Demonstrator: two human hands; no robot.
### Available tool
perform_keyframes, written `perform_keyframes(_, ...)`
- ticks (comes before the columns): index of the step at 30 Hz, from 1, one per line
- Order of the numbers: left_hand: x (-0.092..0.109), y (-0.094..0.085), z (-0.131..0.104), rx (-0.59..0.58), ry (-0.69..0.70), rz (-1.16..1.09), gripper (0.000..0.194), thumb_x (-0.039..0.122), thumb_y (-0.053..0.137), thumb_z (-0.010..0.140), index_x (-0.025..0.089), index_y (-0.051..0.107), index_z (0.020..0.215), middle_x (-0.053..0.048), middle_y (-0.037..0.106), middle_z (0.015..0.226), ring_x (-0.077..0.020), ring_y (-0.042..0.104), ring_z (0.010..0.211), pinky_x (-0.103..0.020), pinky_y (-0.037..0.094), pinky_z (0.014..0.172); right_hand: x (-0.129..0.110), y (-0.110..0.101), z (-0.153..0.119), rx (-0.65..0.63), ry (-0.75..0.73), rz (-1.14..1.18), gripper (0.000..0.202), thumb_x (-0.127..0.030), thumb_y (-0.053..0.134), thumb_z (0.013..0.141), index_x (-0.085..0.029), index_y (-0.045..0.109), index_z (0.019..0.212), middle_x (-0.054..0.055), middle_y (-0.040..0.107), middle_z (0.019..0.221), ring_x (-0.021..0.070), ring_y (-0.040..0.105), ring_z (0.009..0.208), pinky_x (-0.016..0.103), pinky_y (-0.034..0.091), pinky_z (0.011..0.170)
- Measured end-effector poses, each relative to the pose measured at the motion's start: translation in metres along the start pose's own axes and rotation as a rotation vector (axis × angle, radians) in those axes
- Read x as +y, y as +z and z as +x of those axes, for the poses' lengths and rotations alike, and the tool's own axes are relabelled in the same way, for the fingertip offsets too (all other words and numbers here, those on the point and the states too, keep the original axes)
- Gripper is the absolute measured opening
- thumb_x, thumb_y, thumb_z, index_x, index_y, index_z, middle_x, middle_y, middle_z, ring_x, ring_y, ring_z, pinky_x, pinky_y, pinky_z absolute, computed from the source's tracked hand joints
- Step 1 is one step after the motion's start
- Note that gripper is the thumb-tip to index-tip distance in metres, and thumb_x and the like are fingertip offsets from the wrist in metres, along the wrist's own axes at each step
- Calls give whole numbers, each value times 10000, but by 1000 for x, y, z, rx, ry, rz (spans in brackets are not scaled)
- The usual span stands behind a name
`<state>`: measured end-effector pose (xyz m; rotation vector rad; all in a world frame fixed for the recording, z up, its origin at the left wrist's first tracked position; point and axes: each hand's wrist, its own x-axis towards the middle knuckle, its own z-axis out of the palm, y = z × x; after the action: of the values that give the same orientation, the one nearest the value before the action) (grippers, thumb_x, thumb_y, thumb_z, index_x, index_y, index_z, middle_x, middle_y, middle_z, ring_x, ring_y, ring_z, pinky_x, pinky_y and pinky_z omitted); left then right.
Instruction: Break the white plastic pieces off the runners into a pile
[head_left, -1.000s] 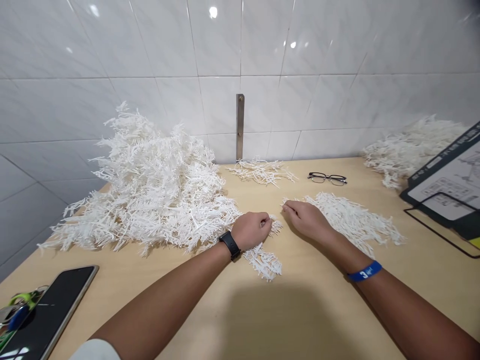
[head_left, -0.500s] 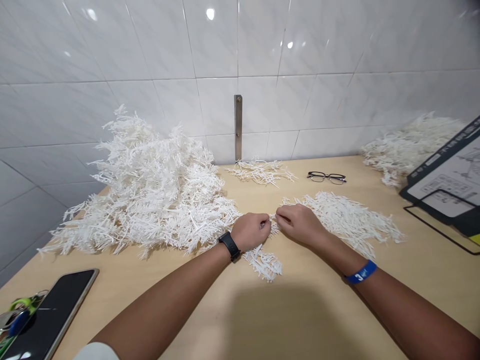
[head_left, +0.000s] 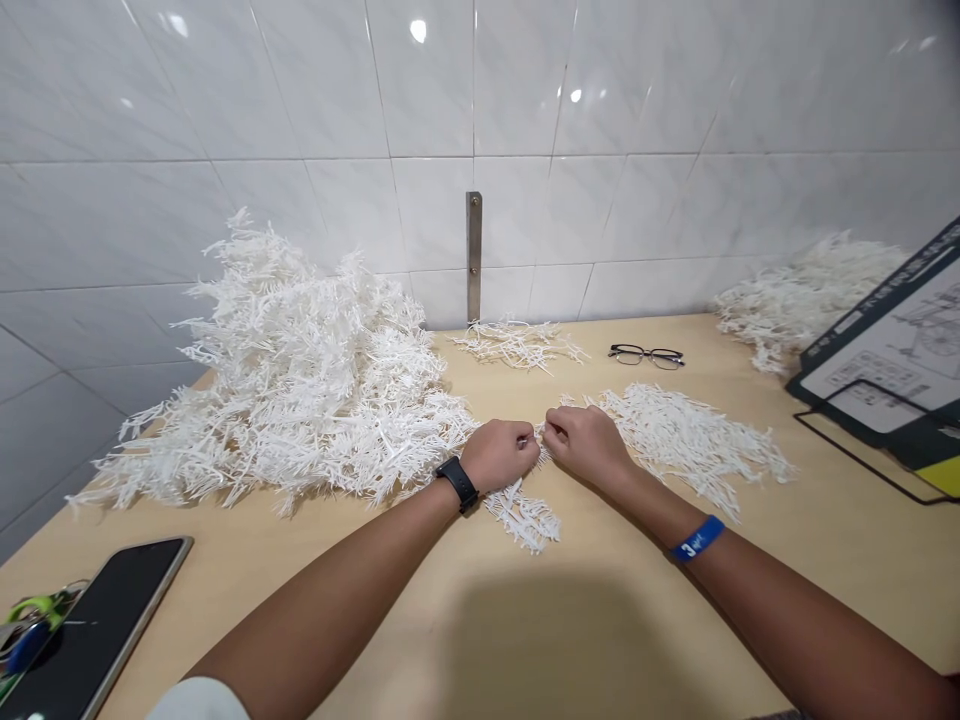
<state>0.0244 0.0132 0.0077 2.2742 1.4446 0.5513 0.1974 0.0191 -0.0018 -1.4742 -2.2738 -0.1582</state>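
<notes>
My left hand [head_left: 499, 456], with a black watch at its wrist, is closed in a pinch over the middle of the table. Almost touching it, my right hand [head_left: 589, 442] pinches too, a blue band on that wrist. Between the fingertips shows a bit of a white branched plastic piece [head_left: 543, 452], mostly hidden by the fingers. Below my left hand lies a small cluster of similar white pieces [head_left: 531, 522]. A tall tangled pile of white branched pieces [head_left: 315, 390] rises at left, and a flatter spread of white pieces [head_left: 690, 440] lies right of my right hand.
Thin white sticks [head_left: 517, 346] lie near the wall beside eyeglasses [head_left: 646, 356]. Another white heap [head_left: 810, 295] sits at the back right, behind a dark printed box [head_left: 892, 370] with a black wire frame [head_left: 862, 460]. A phone [head_left: 97, 620] and keys [head_left: 30, 635] lie front left.
The view has shifted slightly. My right hand has tipped a little, its fingers still pinched next to my left hand, which stays nearly in place. The piles look the same.
</notes>
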Motion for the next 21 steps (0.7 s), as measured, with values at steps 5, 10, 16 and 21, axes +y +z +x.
perform_keyframes(5,-1,0,-1,-4,-1,-18,249,250,436,813,191,613,649,-12,606,609,-138,396,536,-286,195,527,2,0,2,35,24,-38,256,-199,446,847,-188,515,601,32,615,610,148,494,586,287,251,634)
perform_keyframes(10,-1,0,-8,-25,63,28,237,252,466,813,191,604,629,-16,616,616,-140,439,547,-286,190,538,27,-7,6,28,253,-113,239,-239,450,862,-193,607,688,59,665,687,175,514,595,296,220,568)
perform_keyframes(16,1,-3,-8,-11,12,-16,300,311,419,899,194,635,726,-15,642,667,-139,469,558,-281,202,534,39,-10,6,-182,327,-125,369,-393,438,925,-206,638,678,78,689,711,211,579,651,292,220,541)
perform_keyframes(21,2,-4,-7,-23,7,-2,335,357,409,932,197,640,749,-19,652,688,-144,495,579,-278,212,537,39,-15,6,-144,310,-152,410,-339,355,975,-194,680,772,113,724,811,224,610,694,307,250,580)
